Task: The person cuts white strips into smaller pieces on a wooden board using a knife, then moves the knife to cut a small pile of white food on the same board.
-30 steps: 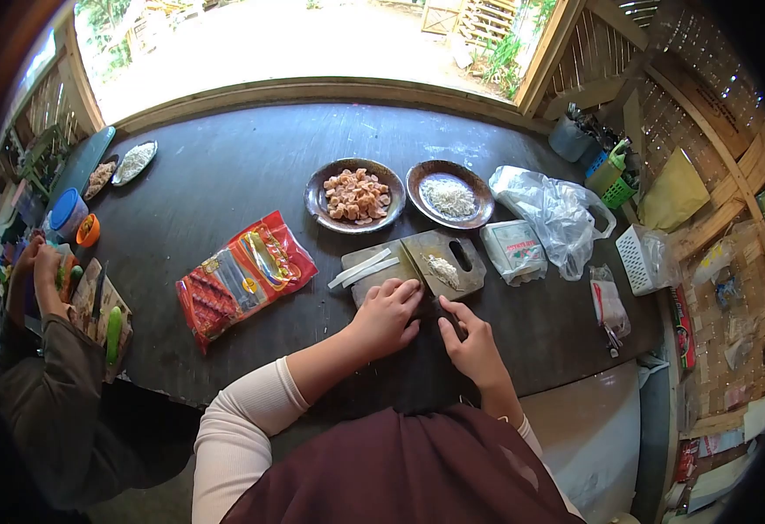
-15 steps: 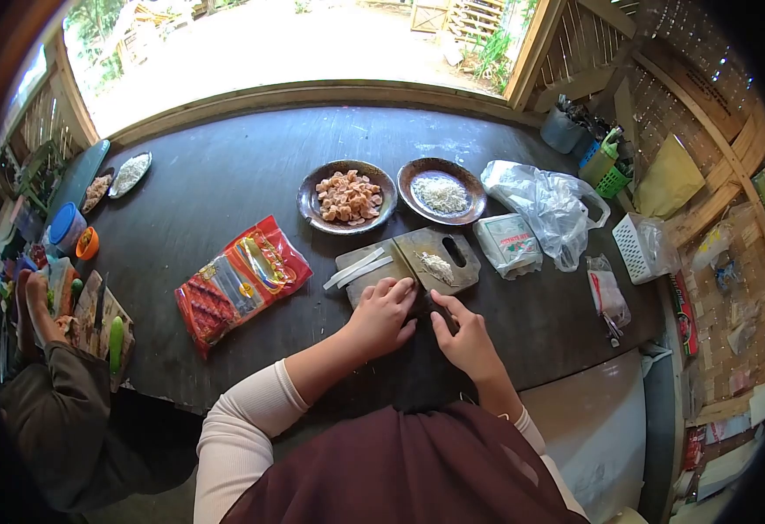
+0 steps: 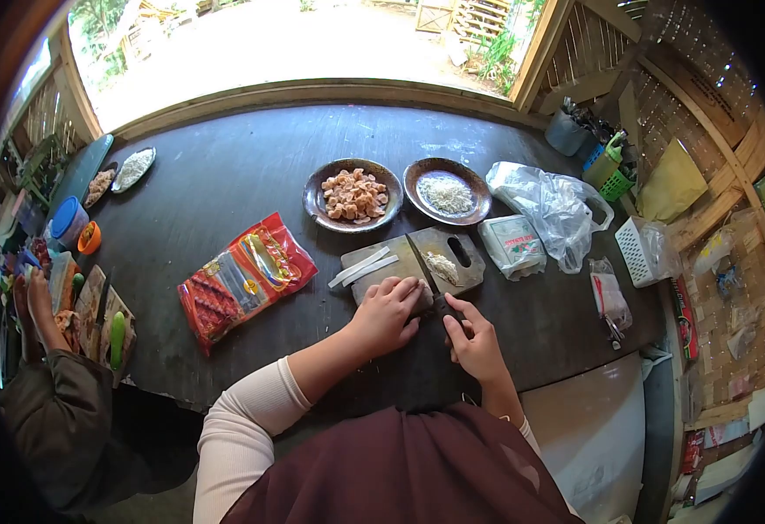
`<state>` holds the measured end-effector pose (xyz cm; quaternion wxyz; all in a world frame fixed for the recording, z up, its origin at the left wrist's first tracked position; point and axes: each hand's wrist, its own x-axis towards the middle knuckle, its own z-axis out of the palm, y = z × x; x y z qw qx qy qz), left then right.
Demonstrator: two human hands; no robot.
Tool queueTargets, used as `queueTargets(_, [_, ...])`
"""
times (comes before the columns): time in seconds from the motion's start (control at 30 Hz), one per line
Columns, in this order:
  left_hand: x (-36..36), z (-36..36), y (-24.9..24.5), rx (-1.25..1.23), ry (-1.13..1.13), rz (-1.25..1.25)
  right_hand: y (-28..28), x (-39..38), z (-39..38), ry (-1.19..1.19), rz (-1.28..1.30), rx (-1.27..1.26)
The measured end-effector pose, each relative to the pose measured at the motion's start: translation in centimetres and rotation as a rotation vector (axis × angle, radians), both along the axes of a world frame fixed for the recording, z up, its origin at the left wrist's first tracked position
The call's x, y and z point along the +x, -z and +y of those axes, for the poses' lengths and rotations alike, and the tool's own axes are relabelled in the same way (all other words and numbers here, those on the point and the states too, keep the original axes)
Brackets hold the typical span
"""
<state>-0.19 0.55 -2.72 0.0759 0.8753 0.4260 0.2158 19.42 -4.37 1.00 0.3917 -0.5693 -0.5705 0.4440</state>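
Observation:
My right hand [image 3: 476, 343] is closed around the black handle of a knife [image 3: 441, 306]. Its dark blade lies across a wooden cutting board [image 3: 469, 277], pointing away from me. Just left of the blade, my left hand [image 3: 388, 313] rests on the board with bent fingers together; what sits under its fingertips is mostly hidden. Pale white strips [image 3: 363, 267] lie on the board's left part, beyond that hand. To the right of the blade is a small heap of chopped white bits [image 3: 442, 269], near the board's handle hole.
Behind the board stand a plate of pinkish-brown pieces [image 3: 310, 199] and a plate of white shreds [image 3: 411, 179]. A red food packet [image 3: 247, 281] lies left; a wrapped white pack [image 3: 512, 246] and plastic bag [image 3: 544, 205] lie right. At far left, another person's hands [image 3: 40, 306] work beside a cucumber [image 3: 117, 339].
My right hand and the knife have shifted slightly right, and more of the handle and blade shows. My left hand stays almost in place. The whole view has shifted a little.

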Motion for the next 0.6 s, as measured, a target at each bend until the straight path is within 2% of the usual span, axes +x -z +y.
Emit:
queueTargets(0.23, [0.0,0.1,0.2,0.003,-0.003,0.001,0.7,0.3,0.0,-0.018,-0.013,-0.017])
queueTargets(0.33, [0.1,0.0,0.0,-0.02,-0.005,0.003,1.6,0.5,0.2,-0.037,-0.114,0.11])
queueTargets(0.4, [0.1,-0.1,-0.1,-0.013,-0.008,0.018,1.5,0.2,0.2,-0.043,-0.229,0.341])
queueTargets(0.5, [0.0,-0.1,-0.3,-0.015,-0.004,0.025,1.9,0.4,0.4,-0.044,-0.242,0.381])
queueTargets(0.53, [0.0,-0.1,-0.3,-0.016,-0.004,0.025,1.6,0.4,0.4,-0.044,-0.242,0.38])
queueTargets(0.6, [0.0,-0.1,-0.3,-0.022,-0.001,0.014,0.8,0.5,0.3,-0.041,-0.131,0.124])
